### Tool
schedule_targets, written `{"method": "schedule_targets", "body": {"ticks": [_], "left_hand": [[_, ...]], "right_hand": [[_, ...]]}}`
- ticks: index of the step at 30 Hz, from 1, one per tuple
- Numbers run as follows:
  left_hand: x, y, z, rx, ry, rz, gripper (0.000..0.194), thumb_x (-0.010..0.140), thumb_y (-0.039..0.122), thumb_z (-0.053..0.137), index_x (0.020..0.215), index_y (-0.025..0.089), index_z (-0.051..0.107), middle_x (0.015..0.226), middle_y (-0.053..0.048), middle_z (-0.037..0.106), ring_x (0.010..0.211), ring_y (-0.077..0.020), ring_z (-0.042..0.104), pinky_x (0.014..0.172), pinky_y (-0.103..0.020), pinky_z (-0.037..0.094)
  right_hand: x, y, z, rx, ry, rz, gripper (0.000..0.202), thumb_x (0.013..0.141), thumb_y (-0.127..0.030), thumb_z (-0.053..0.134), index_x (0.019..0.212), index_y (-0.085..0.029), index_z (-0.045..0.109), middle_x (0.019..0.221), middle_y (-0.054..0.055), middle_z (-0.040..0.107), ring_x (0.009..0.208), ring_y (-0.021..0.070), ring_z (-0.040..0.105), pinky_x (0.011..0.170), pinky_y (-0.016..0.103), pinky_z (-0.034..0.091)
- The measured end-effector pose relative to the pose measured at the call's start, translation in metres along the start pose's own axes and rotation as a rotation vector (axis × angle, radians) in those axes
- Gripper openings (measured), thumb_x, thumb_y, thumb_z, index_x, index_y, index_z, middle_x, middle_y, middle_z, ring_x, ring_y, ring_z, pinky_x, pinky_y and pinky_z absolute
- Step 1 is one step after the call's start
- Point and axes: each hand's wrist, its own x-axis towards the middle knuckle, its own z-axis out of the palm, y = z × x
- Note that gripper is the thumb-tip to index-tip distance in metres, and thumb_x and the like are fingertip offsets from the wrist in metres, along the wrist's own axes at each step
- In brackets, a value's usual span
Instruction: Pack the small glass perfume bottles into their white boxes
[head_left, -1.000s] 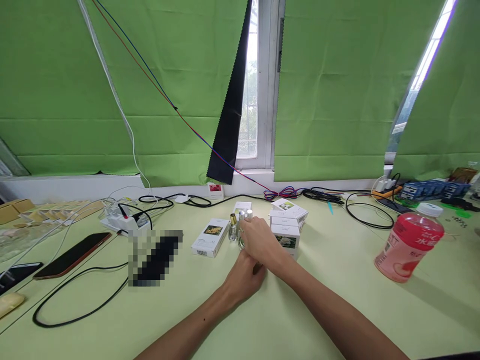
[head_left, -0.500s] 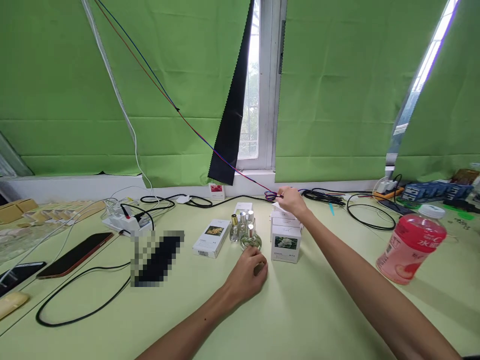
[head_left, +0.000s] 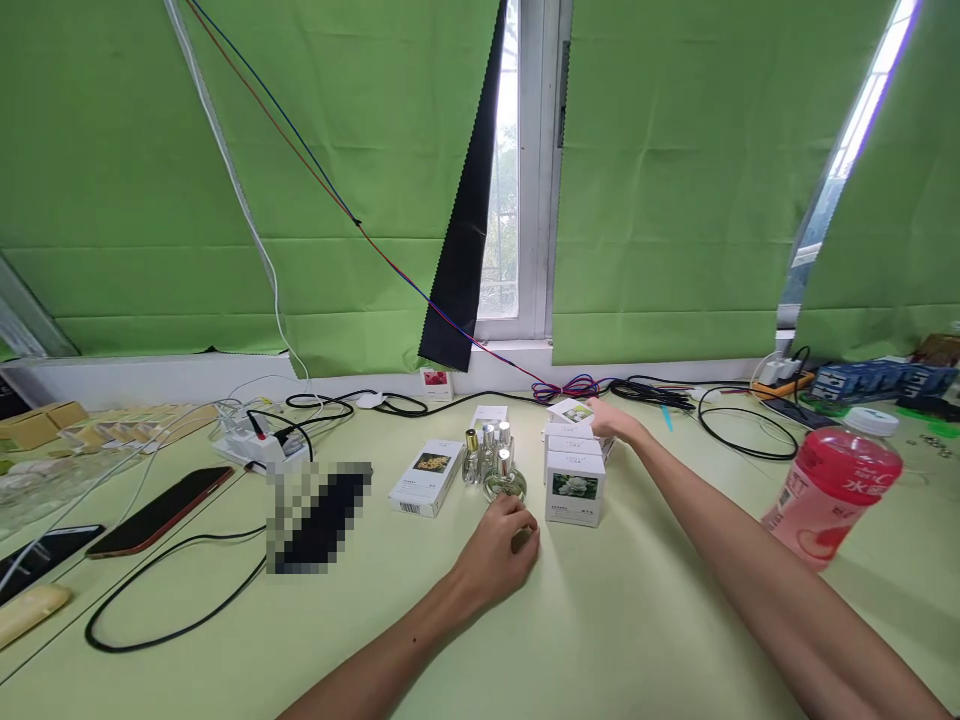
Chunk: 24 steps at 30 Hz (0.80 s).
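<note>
My left hand [head_left: 496, 550] rests on the table with its fingers curled, the fingertips closed on a round glass perfume bottle [head_left: 504, 487] with a silver cap. Several slim perfume bottles [head_left: 471, 460] stand just behind it, one with a gold cap. Farther back, my right hand [head_left: 611, 422] grips the edge of a small white box [head_left: 571, 412], which is tilted and shows a flower picture; part of the fingers is hidden. A row of white perfume boxes [head_left: 574, 490] stands in front of that hand, the nearest one printed with a white flower.
A flat white box [head_left: 427, 477] lies left of the bottles, with another white box [head_left: 489, 416] behind them. A pink drink bottle [head_left: 836, 490] stands at right. Phones [head_left: 161, 510], a power strip [head_left: 266, 445] and looped black cables [head_left: 176, 540] occupy the left side.
My right hand has moved down and to the right from the wire bundle, and the rear box now shows tilted beside it. My left hand stays at the round bottle.
</note>
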Motion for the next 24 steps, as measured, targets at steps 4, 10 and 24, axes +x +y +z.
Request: {"method": "schedule_targets", "body": {"ticks": [4,10,24], "left_hand": [[0.001,0.0,0.0,0.002,0.007,0.012,0.017,0.09,0.015,0.057,0.079,0.018,0.069,0.087,-0.008,0.065,0.091,-0.0223,0.061,0.078,-0.034,0.052],[0.0,-0.002,0.001,0.005,0.002,0.012,0.016,0.089,0.014,0.058,0.08,0.018,0.07,0.088,-0.008,0.065,0.091,-0.0222,0.061,0.078,-0.033,0.052],[-0.001,0.0,0.002,0.011,0.005,0.002,0.016,0.09,0.013,0.058,0.079,0.018,0.07,0.088,-0.008,0.066,0.092,-0.0228,0.062,0.077,-0.033,0.052]], "right_hand": [[-0.001,0.0,0.004,0.126,-0.075,-0.017,0.052,0.064,-0.021,0.085,0.11,-0.012,0.063,0.101,0.013,0.074,0.089,0.0225,0.066,0.068,0.024,0.045],[-0.006,-0.006,0.004,0.352,-0.124,0.019,0.053,0.071,-0.028,0.081,0.117,-0.012,0.06,0.102,0.011,0.073,0.081,0.0182,0.065,0.06,0.022,0.043],[-0.015,-0.016,0.006,0.864,-0.131,0.063,0.071,0.079,-0.043,0.079,0.138,-0.016,0.05,0.089,0.006,0.072,0.068,0.0157,0.066,0.052,0.021,0.046]]}}
